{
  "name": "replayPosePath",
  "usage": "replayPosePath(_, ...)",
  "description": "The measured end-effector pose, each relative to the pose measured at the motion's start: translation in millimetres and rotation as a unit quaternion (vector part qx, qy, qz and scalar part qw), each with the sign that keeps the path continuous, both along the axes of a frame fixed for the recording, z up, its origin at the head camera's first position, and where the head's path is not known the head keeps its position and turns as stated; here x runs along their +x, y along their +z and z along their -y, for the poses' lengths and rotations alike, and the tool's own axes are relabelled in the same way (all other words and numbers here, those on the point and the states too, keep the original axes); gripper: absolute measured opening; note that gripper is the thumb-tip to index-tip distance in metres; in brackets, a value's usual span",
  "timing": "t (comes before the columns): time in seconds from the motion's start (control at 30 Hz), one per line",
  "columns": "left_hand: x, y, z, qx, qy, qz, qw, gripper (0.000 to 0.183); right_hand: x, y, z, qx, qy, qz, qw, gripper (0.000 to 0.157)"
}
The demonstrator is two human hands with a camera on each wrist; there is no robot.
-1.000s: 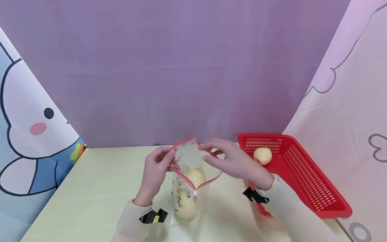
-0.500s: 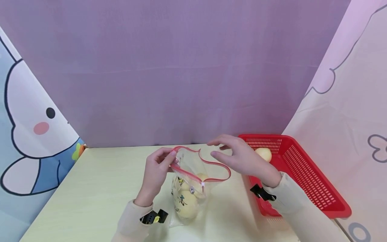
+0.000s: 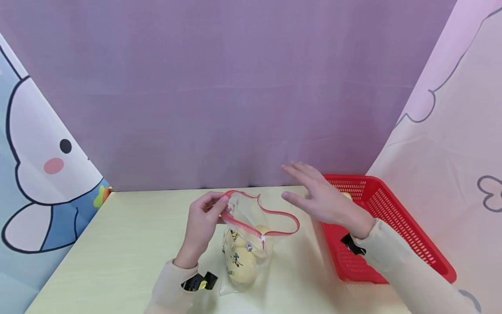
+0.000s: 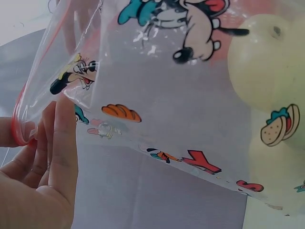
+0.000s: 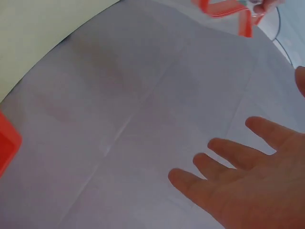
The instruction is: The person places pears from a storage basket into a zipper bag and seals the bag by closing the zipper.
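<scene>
My left hand (image 3: pixel 204 220) pinches the left edge of a clear zip bag (image 3: pixel 244 208) between thumb and fingers. Red zip strips frame the bag's mouth, which gapes, and a white slider (image 3: pixel 263 238) sits at its near corner. Pale yellow round fruits (image 3: pixel 242 267) fill the lower part of the bag, which stands on the table. Cartoon prints cover the plastic in the left wrist view, where a fruit (image 4: pixel 257 62) shows its stem dimple. Fingers spread and holding nothing, my right hand (image 3: pixel 327 203) hovers between the bag and the red basket.
The red plastic basket (image 3: pixel 405 226) with slotted walls stands at the right of the pale table (image 3: pixel 129 244). Another yellow fruit (image 3: pixel 347 196) lies in it, mostly hidden behind my right hand. A purple cloth (image 3: pixel 235 96) backs the table, with printed panels at both sides.
My right hand has left the bag's rim and moved right towards the basket, its fingers straightening. The bag's right rim has sprung outward to the right. My left hand keeps its pinch.
</scene>
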State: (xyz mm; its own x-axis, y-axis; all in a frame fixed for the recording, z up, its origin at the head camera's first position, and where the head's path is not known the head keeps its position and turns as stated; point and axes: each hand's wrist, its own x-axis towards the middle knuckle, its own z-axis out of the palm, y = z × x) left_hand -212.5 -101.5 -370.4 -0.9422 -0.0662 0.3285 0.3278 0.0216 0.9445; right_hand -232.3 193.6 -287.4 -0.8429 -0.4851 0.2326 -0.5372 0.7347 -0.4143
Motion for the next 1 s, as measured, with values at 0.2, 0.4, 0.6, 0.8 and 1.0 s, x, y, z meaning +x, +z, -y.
replayPosePath(0.2, -0.2, -0.3, 0, 0.003, -0.001, 0.001, 1.0, 0.017, -13.4, -7.3, -12, 0.035, -0.024, -0.023, 0.999, 0.081)
replayPosePath(0.4, -0.3, -0.8, -1, -0.001, -0.003, -0.001, 1.0, 0.019, -30.7, -20.5, -27, 0.066, -0.058, -0.034, 0.996, 0.088)
replayPosePath(0.6, -1.8, -2.3, -1, 0.001, -0.005, 0.001, 1.0, 0.018, -47.4, -33.1, -43, 0.08, -0.082, -0.053, 0.992, 0.089)
replayPosePath(0.8, -1.6, -1.7, -3, 0.001, -0.004, -0.001, 1.0, 0.017, -57.8, -39.8, -57, 0.08, -0.089, -0.049, 0.992, 0.092)
replayPosePath(1.0, -2.7, -1.5, -3, -0.003, -0.002, 0.002, 1.0, 0.015, -70.3, -49.6, -70, 0.066, -0.102, -0.037, 0.992, 0.092)
